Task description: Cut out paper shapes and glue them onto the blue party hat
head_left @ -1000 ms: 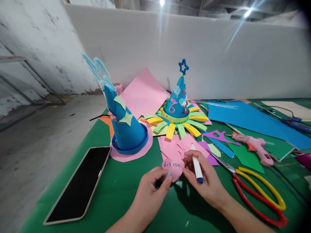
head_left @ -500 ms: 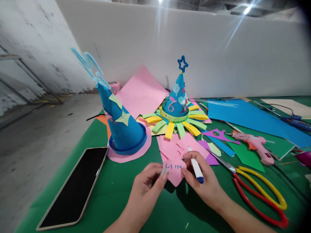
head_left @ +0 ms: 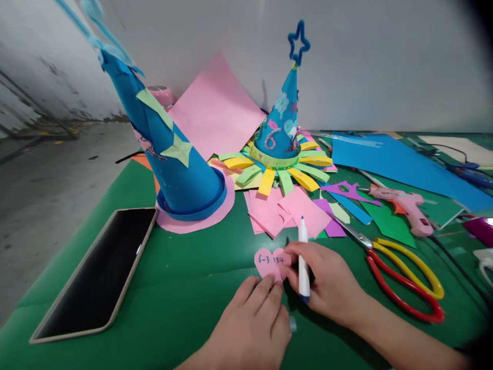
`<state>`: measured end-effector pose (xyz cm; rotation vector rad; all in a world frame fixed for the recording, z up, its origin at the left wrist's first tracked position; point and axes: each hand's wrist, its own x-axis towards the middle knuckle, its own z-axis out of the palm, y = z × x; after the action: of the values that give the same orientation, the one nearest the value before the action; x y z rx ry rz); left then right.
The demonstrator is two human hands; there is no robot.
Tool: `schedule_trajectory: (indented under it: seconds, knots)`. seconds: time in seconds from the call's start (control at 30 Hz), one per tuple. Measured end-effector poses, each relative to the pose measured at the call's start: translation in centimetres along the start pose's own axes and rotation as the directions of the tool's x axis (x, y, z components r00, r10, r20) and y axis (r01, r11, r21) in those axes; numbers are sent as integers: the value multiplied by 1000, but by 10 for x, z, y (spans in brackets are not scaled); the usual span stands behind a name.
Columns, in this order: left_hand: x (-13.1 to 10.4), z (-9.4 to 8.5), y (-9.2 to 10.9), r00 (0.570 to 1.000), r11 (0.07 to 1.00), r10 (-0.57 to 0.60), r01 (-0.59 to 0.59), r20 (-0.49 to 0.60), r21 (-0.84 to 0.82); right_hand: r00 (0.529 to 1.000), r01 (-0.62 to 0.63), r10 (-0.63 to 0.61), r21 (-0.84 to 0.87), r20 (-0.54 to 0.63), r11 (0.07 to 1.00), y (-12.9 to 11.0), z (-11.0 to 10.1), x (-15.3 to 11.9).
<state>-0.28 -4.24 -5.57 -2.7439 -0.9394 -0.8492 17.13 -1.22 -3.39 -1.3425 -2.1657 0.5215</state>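
A pink paper heart point(head_left: 264, 258) bears the dark handwritten figures "6-3 134" and is low over the green table. The fingertips of my left hand point(head_left: 256, 316) lie across its lower point, fingers stretched out and hiding that end. A small pale, see-through piece point(head_left: 293, 324) shows beside the left hand; I cannot tell whether it is held. My right hand point(head_left: 327, 280) grips a white marker point(head_left: 303, 262), its narrow tip up and dark blue end down. The right thumb and forefinger also meet the heart's right edge.
Two blue cone hats, one with a pale star point(head_left: 179, 150), one with a looped brim point(head_left: 279, 131), stand beyond. Around the hands are a phone point(head_left: 103, 267), pink paper scraps point(head_left: 306, 208), open scissors point(head_left: 404, 293), a glue gun point(head_left: 404, 205) and blue sheet point(head_left: 385, 164).
My left hand has gone from pinching the heart's left side to lying over its lower point. The heart has tilted flatter; the marker stands more upright. The view has dipped and moved closer.
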Motion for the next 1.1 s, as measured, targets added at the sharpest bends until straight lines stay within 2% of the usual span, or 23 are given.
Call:
schedule_trajectory:
  seconds: [0.07, 0.17, 0.27, 0.37, 0.47, 0.7, 1.1]
  knots:
    - [-4, 3, 2, 999, 1000, 16, -14, -45, 26, 996, -2, 8, 64, -85, 998, 0, -6, -5]
    - [-6, 2, 5, 998, 1000, -2, 4, -58, 22, 988, -46, 88, 308, -125, 950, -3, -14, -14]
    - [-5, 0, 8, 998, 998, -54, 54, -40, 14, 979, -103, 180, 528, -97, 843, -6, -13, -23]
    - [-4, -2, 10, 997, 997, -77, 77, -6, 10, 971, -177, 238, 637, -12, 750, -7, -6, -25]
    - [-5, -2, 10, 997, 997, -73, 73, 12, -1, 973, -202, 230, 594, 30, 779, -8, -1, -21]
    - [-11, 2, 12, 996, 999, -37, 36, -86, -9, 955, -280, 292, 503, 56, 818, -12, 5, -18]
    - [-13, 1, 12, 999, 1000, -5, 6, -42, 20, 973, -217, 230, 430, 21, 877, -12, 7, -16]
